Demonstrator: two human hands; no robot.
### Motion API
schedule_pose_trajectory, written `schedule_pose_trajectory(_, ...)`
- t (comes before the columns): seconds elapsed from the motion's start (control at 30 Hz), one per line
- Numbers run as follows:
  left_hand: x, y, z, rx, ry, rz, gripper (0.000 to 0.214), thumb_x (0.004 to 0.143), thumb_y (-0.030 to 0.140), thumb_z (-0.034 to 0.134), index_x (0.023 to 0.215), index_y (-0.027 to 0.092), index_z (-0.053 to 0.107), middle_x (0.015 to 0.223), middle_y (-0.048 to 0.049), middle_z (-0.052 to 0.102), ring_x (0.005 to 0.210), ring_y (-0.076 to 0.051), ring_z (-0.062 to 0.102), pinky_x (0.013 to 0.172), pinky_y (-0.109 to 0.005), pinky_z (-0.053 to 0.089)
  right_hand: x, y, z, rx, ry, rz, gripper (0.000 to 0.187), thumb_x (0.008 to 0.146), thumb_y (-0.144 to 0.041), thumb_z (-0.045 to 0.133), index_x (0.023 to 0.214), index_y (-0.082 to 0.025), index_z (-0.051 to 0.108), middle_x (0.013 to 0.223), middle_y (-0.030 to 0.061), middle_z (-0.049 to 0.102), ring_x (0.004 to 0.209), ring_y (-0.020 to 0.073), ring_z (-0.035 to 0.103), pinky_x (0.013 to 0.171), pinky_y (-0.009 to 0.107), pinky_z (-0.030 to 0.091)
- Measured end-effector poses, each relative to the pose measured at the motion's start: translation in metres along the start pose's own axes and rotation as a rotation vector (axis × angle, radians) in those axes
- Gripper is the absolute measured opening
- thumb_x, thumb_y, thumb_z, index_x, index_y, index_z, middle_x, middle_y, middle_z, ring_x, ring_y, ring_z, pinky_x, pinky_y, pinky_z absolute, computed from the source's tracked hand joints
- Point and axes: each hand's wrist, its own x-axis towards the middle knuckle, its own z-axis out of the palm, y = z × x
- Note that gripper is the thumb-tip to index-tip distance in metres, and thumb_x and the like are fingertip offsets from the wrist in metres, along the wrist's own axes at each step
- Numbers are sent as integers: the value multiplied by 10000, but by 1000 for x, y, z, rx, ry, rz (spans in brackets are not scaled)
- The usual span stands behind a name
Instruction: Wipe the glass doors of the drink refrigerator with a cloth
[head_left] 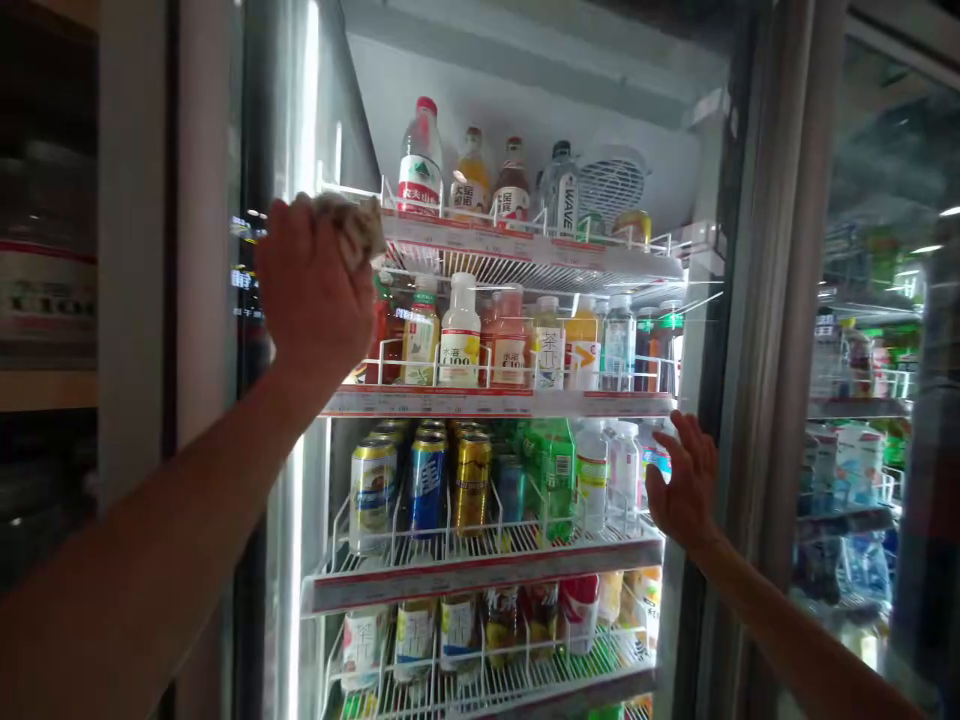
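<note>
My left hand (pixel 315 285) is raised at the left of the head view, its fingers closed over a crumpled, pale patterned cloth (pixel 352 230). Behind that hand is the glass door (pixel 262 130) of a lit drinks fridge; the cloth appears to be against the glass. My right hand (pixel 686 480) is lower, at the right side of the fridge. Its fingers are spread and nothing is in them. I cannot tell whether it touches the glass. Through the door, a red-capped water bottle (pixel 421 160) stands on the top shelf (pixel 525 245).
Bottles of juice and tea line the second shelf, among them a white-capped bottle (pixel 460 335). Below are beer cans (pixel 427 480) and a green bottle (pixel 556 475). A metal door frame (pixel 769 300) separates another fridge on the right. Dark shelving (pixel 49 390) borders the left.
</note>
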Motion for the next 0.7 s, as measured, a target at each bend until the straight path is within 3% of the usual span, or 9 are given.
schedule_pose_trajectory(0.07,-11,17,4,22,27,109,397,905,253,338,1258,96,430,1321,-143,483,1283,-284,400,1027,-519,373,-2,1,0,0,0,-1,343,884,-284,417,1214,-202,465,1431,128,408,1368,286,328,1083,525,281)
schedule_pose_trajectory(0.1,-20,29,8,-3,-25,246,362,902,207,329,1232,161,469,1291,-72,531,1259,-203,440,1037,-405,394,-3,3,0,-1,-7,0,340,885,-284,418,1212,-202,465,1430,129,408,1368,286,328,1082,527,281)
schedule_pose_trajectory(0.17,-36,47,16,-63,-144,665,363,909,190,327,1242,165,471,1341,-50,510,1305,-181,396,1086,-361,343,-7,6,0,-1,-16,1,341,885,-282,420,1213,-202,466,1428,131,407,1369,291,325,1081,538,279)
schedule_pose_trajectory(0.27,-32,37,17,-36,-107,448,377,932,203,309,1289,131,406,1380,-75,470,1342,-224,340,1120,-469,274,2,-1,-4,23,-4,21,339,881,-263,428,1213,-207,469,1410,132,424,1362,303,332,1068,566,287)
schedule_pose_trajectory(0.37,-21,27,15,-29,-13,211,439,942,211,288,1365,95,283,1398,-124,440,1373,-230,290,1126,-508,260,40,-40,-8,166,71,49,383,872,-221,452,1254,-231,445,1393,114,433,1340,285,360,1064,567,308)
schedule_pose_trajectory(0.47,-30,43,23,-117,-47,251,477,931,249,331,1379,97,272,1419,-155,418,1375,-219,306,1114,-433,326,95,-107,-3,502,12,-84,440,894,-180,393,1327,-258,378,1407,83,416,1321,212,386,1057,463,390)
schedule_pose_trajectory(0.53,-37,49,24,-174,-78,250,515,916,254,358,1393,99,243,1443,-165,384,1378,-223,304,1111,-448,331,124,-152,8,575,-18,-146,420,922,-209,360,1341,-238,371,1346,86,485,1269,178,438,1051,407,412)
schedule_pose_trajectory(0.63,-34,26,6,-242,-143,318,574,877,372,458,1377,146,289,1478,-153,325,1386,-277,276,1103,-528,313,146,-193,29,412,-50,-86,445,909,-362,455,1334,-235,419,1419,123,397,1301,263,382,1077,495,350)
schedule_pose_trajectory(0.7,-28,-2,-16,-272,-172,299,616,837,495,516,1345,190,347,1477,-128,326,1361,-295,314,1063,-538,360,152,-190,37,306,-61,-78,432,871,-443,524,1269,-276,500,1404,103,411,1265,287,404,1063,527,342)
